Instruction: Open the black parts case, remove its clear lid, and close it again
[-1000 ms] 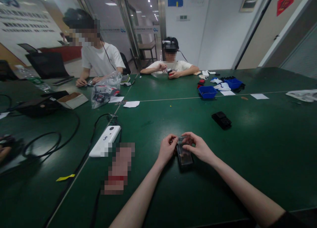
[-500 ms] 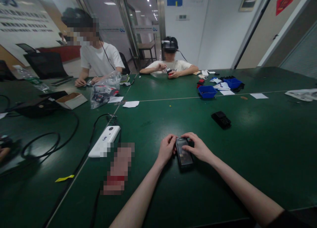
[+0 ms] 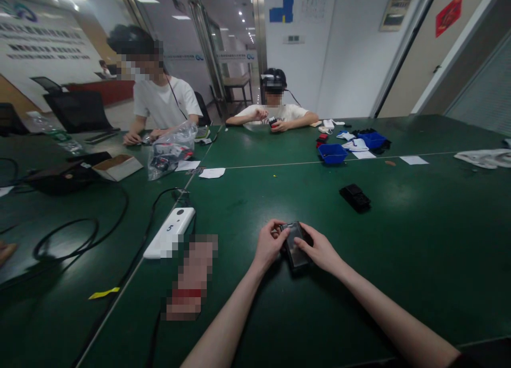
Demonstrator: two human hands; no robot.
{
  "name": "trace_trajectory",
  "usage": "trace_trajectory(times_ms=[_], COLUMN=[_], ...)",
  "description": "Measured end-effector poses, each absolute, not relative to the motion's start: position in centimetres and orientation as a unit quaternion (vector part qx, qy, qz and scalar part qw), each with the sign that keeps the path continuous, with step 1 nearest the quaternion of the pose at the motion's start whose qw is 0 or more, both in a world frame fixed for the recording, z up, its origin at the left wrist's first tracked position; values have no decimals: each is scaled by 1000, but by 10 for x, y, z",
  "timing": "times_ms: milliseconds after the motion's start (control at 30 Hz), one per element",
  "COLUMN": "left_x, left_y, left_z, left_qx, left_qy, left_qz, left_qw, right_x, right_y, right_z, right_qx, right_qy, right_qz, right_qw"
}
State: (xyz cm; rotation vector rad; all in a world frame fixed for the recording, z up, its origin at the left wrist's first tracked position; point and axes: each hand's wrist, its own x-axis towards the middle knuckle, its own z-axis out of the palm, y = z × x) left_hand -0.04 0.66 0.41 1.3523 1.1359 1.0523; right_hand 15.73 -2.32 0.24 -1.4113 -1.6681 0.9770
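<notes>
Between my hands, low over the green table (image 3: 247,208), is a small black rectangular case (image 3: 296,256) with a glossy dark top face. My left hand (image 3: 272,243) grips its far left corner, thumb laid on the top face. From the other side my right hand (image 3: 319,246) grips the right edge, its thumb also pressing on the top face. The fingers under and behind the case are mostly hidden. Farther off to the right lies another black object (image 3: 355,197), blocky and lying flat, touched by neither hand.
Left of my arms lie a white power bank (image 3: 170,232) marked 5, a blurred-out pinkish item (image 3: 195,275) and black cables (image 3: 98,219). A clear plastic bag (image 3: 171,152) and blue trays (image 3: 332,153) are farther back. Two people (image 3: 165,101) sit across the table.
My left thumb has moved from the case's side onto its top face. My right fingers have shifted from the far edge down along the right side. The view has tilted slightly up.
</notes>
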Motion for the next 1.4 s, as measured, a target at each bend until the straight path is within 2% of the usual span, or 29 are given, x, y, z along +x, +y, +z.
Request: trace_trajectory(times_ms=[167,267,400,567,733,900,1067,1400], left_x=[1,3,4,3,3,2,1,2], left_y=[5,4,4,4,5,5,5,4], left_z=[8,9,10,10,8,6,6,8], left_qx=[533,531,510,503,515,522,526,531], left_qy=[436,418,424,428,433,435,436,431], left_qz=[454,436,438,437,428,421,419,418], left_qw=[565,594,607,610,603,600,598,598], right_x=[158,164,188,240,287,310,318,317], right_y=[-28,-31,-38,-49,-62,-70,-68,-49], right_z=[5,12,23,23,12,5,1,0], right_qx=[-502,-507,-590,-689,-714,-720,-741,-750], right_qy=[-640,-652,-690,-697,-675,-664,-646,-643], right_qz=[439,415,238,-53,-181,-201,-183,-146], right_qw=[381,381,345,192,55,-13,-33,48])
